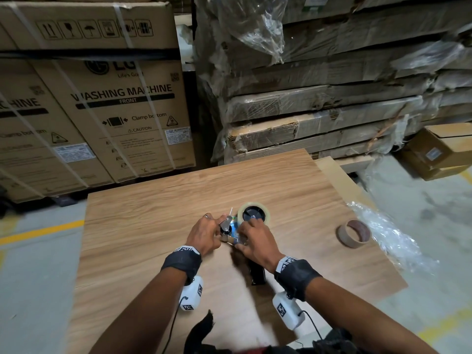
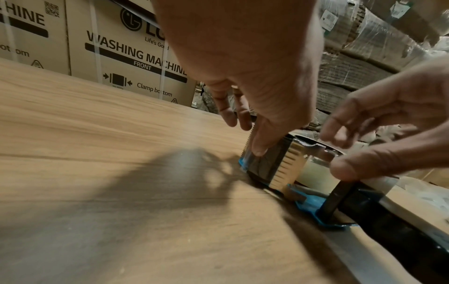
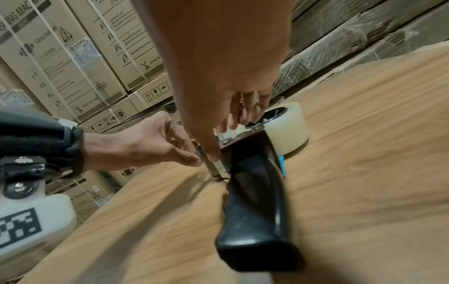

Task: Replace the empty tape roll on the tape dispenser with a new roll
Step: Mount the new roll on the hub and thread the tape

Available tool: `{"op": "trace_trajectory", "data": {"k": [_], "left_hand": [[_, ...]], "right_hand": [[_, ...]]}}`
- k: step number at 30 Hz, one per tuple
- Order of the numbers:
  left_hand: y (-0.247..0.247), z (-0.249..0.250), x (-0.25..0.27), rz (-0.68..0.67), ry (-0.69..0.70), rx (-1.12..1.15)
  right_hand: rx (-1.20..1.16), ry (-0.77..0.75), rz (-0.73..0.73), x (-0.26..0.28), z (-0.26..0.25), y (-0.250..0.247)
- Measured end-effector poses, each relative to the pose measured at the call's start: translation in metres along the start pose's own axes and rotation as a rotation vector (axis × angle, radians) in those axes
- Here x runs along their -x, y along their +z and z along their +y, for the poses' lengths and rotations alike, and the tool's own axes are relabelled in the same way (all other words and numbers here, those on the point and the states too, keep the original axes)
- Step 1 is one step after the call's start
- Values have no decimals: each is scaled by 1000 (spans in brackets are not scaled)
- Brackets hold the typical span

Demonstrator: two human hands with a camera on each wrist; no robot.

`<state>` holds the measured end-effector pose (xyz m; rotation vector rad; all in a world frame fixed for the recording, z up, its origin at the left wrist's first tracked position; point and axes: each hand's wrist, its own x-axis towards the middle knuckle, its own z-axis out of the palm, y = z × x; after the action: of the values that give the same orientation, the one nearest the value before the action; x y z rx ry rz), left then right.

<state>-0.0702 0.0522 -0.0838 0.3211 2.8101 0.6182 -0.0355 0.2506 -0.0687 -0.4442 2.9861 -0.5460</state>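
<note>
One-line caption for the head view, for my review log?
Both hands, left and right, work at the tape dispenser holding a new roll.

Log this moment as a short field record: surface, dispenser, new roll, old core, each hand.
surface: wooden board
dispenser: tape dispenser lying on its side on the board, black handle toward the person
new roll: clear tape roll already seated on the dispenser's hub
old core: empty cardboard core lying apart on the board, to the right
left hand: left hand pinches the front end by the toothed blade
right hand: right hand fingers on the frame beside the roll; exact grip unclear
</note>
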Motion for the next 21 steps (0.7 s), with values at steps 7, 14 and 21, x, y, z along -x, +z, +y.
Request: {"op": "trace_trajectory", "data": {"k": [7,14,21], "left_hand": [[3,3,4,43,-24,20],[10,4,19,100,-124,218],[39,-11,27,207,-308,520]], "right_hand": [[-278,594,-354,21,29,3],[-1264,764,-626,25,26,13],[-1555,871,-703,25,21,12]]}}
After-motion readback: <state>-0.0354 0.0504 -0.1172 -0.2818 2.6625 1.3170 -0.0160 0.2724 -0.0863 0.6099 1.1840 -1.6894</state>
